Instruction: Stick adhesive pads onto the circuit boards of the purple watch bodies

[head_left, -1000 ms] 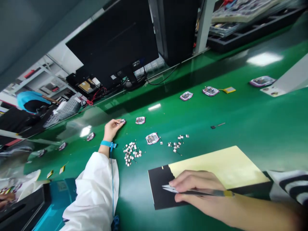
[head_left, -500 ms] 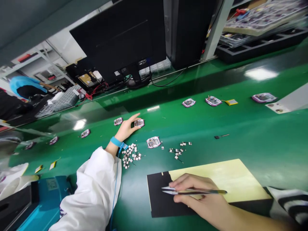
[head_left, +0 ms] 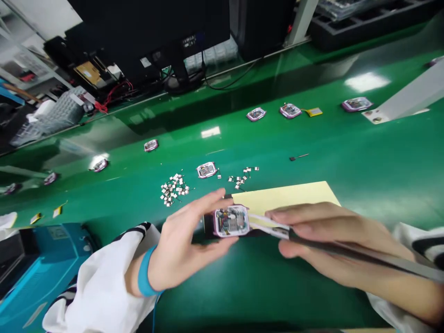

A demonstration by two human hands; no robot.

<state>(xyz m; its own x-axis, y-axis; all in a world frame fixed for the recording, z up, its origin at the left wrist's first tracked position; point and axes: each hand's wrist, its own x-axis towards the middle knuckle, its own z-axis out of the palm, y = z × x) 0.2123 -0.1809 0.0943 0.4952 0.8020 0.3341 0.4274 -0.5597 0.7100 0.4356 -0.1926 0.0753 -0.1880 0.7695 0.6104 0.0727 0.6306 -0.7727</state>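
Purple-rimmed circuit module (head_left: 231, 221) sits pinched by its edges between the thumb and fingers (head_left: 204, 203) of the left hand (head_left: 183, 245), held just over the near edge of a cream-yellow sheet (head_left: 284, 196). Its open face shows small components. From the other side, the fingers of the right hand (head_left: 312, 245) are closed around fine steel tweezers (head_left: 333, 247), whose pale tips reach to the module's rim; whether they grip anything there, I cannot tell. A blue wristband (head_left: 145, 273) circles the left wrist, just past a white sleeve (head_left: 100, 291).

Beyond the sheet, on the green counter (head_left: 364, 185), lie two scattered heaps of tiny white-and-dark parts (head_left: 173, 188), with another module (head_left: 206, 170) between them. Farther past the sheet, more modules sit well apart in a loose row, one (head_left: 290, 110) with a small yellow battery (head_left: 314, 112) just beside it. Both heaps hold many loose parts, and the nearer modules lie with their insides showing.
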